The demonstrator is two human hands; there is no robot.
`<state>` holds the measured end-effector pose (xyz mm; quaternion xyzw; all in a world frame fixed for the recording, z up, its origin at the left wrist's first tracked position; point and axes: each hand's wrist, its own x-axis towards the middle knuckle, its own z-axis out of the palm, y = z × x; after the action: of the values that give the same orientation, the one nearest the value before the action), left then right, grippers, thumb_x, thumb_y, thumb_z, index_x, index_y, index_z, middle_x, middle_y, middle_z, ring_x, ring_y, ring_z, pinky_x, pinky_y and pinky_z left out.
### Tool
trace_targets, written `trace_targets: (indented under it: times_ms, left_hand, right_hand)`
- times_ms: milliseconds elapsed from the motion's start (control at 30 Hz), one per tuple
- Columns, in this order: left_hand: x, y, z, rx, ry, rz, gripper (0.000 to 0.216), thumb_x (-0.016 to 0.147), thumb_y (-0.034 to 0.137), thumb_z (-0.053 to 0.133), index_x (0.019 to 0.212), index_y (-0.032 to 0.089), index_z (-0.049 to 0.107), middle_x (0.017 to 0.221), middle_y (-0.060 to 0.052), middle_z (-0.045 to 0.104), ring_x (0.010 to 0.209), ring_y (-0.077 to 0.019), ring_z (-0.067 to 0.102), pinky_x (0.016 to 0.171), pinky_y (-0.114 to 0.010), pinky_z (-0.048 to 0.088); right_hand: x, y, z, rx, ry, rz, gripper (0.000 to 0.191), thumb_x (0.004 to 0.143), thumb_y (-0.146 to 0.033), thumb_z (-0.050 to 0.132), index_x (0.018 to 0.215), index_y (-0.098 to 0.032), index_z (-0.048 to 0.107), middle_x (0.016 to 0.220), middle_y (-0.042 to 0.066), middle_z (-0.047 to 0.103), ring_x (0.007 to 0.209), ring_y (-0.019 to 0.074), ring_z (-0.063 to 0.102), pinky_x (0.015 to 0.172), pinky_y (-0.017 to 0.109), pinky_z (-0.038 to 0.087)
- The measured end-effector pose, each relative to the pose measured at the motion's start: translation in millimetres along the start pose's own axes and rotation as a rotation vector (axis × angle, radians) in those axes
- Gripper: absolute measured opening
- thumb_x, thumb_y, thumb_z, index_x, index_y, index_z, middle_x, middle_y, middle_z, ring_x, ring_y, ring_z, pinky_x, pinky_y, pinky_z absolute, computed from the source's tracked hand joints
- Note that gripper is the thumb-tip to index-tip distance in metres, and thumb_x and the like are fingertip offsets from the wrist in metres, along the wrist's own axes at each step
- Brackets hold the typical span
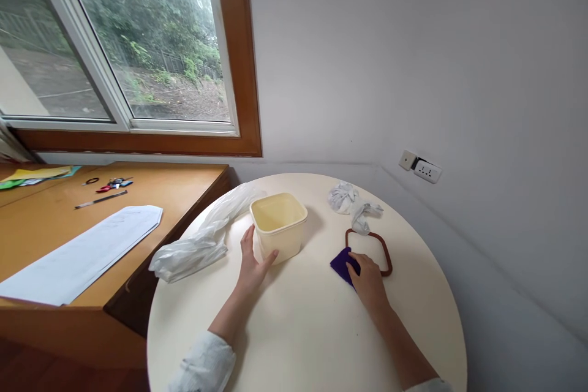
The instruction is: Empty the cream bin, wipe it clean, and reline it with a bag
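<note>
A cream square plastic container [278,224] stands open on the round white table [298,331]. My left hand [253,264] rests against its near left corner, thumb and fingers apart around the wall. My right hand [367,280] lies on a small purple cloth [340,263], fingers pressed down on it. Just beyond that hand lies a brown rounded-square sealing ring [383,251], flat on the table.
A clear plastic bag [202,239] lies left of the container and a crumpled white bag [351,202] behind the ring. A wooden desk [55,220] at the left carries papers, a pen and keys. A window and a wall socket [427,170] are behind.
</note>
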<state>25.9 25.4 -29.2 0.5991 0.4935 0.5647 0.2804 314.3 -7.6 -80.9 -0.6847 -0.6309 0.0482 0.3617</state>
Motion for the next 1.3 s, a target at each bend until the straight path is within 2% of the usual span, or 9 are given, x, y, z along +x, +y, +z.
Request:
trace_targets:
  times_ms: [200,467,633,733,800,867,967,1100,1300]
  left_hand:
    - [-7.1,-7.1,-3.2,0.090,0.021,-0.044,0.075,0.071,0.042,0.067,0.133,0.026,0.028,0.136,-0.011,0.027,0.129,-0.0306,0.026,0.105,-0.051,0.025]
    - [-21.2,-7.6,-8.4,0.117,0.064,-0.014,0.060,0.076,0.041,0.062,0.126,0.026,0.035,0.126,-0.009,0.033,0.125,-0.0282,0.031,0.105,-0.049,0.025]
    - [-29.2,1.3,-9.1,0.194,0.111,0.043,0.040,0.079,0.035,0.058,0.114,0.023,0.044,0.115,-0.008,0.039,0.118,-0.0246,0.039,0.101,-0.044,0.032]
    - [-35.1,9.7,-8.7,0.261,0.117,0.122,0.021,0.080,0.030,0.054,0.098,0.020,0.050,0.099,-0.006,0.048,0.100,-0.0210,0.049,0.089,-0.036,0.040]
    - [-40.0,14.2,-6.6,0.292,0.037,0.133,0.008,0.082,0.026,0.049,0.085,0.019,0.050,0.082,-0.003,0.050,0.080,-0.0168,0.051,0.073,-0.029,0.043]
    - [-45.4,17.0,-2.4,0.314,-0.091,0.096,0.010,0.084,0.024,0.044,0.077,0.018,0.049,0.069,0.000,0.049,0.065,-0.0134,0.047,0.059,-0.024,0.040]
    - [-52.4,19.6,6.7,0.348,-0.281,0.042,0.014,0.085,0.023,0.041,0.075,0.017,0.050,0.065,0.001,0.049,0.058,-0.0111,0.042,0.053,-0.022,0.035]
    - [-56.9,26.7,19.1,0.357,-0.478,0.046,0.017,0.086,0.022,0.040,0.081,0.017,0.054,0.071,-0.001,0.054,0.059,-0.0114,0.044,0.056,-0.023,0.037]
    - [-55.9,32.2,31.0,0.343,-0.633,0.163,0.032,0.089,0.017,0.034,0.110,0.023,0.058,0.093,-0.006,0.057,0.088,-0.0175,0.053,0.079,-0.030,0.043]
  right_hand:
    - [-5.5,-5.8,1.0,-0.011,-0.023,-0.044,0.028,0.083,-0.024,0.043,0.101,-0.016,0.063,0.098,0.011,0.066,0.094,0.0257,0.059,0.085,0.043,0.042]
    - [-18.4,-27.2,3.2,-0.014,-0.060,-0.159,0.024,0.084,-0.021,0.045,0.100,-0.014,0.061,0.096,0.009,0.066,0.093,0.0232,0.058,0.085,0.039,0.043]
    - [-25.7,-42.0,0.2,0.022,-0.094,-0.207,0.022,0.081,-0.017,0.047,0.098,-0.015,0.062,0.092,0.008,0.066,0.090,0.0221,0.059,0.083,0.037,0.044]
    - [-29.9,-48.8,-1.4,0.020,-0.102,-0.222,0.021,0.079,-0.015,0.049,0.095,-0.016,0.062,0.089,0.007,0.066,0.087,0.0224,0.059,0.081,0.038,0.044]
    - [-32.6,-52.9,-2.5,0.024,-0.112,-0.228,0.021,0.077,-0.014,0.050,0.093,-0.016,0.063,0.088,0.007,0.066,0.086,0.0223,0.059,0.079,0.038,0.044]
    - [-35.2,-57.1,-3.8,0.037,-0.126,-0.237,0.020,0.076,-0.012,0.050,0.091,-0.016,0.063,0.086,0.006,0.065,0.084,0.0221,0.058,0.079,0.037,0.044]
    - [-39.4,-63.8,-5.7,0.071,-0.142,-0.247,0.020,0.074,-0.011,0.050,0.090,-0.016,0.062,0.085,0.006,0.065,0.084,0.0218,0.057,0.079,0.037,0.045]
    - [-47.6,-73.2,-6.6,0.138,-0.190,-0.248,0.023,0.073,-0.010,0.050,0.092,-0.017,0.060,0.084,0.005,0.063,0.082,0.0206,0.057,0.076,0.034,0.047]
    - [-60.6,-87.0,-5.6,0.207,-0.253,-0.332,0.023,0.070,-0.007,0.052,0.088,-0.019,0.059,0.082,0.004,0.063,0.080,0.0205,0.056,0.074,0.034,0.047]
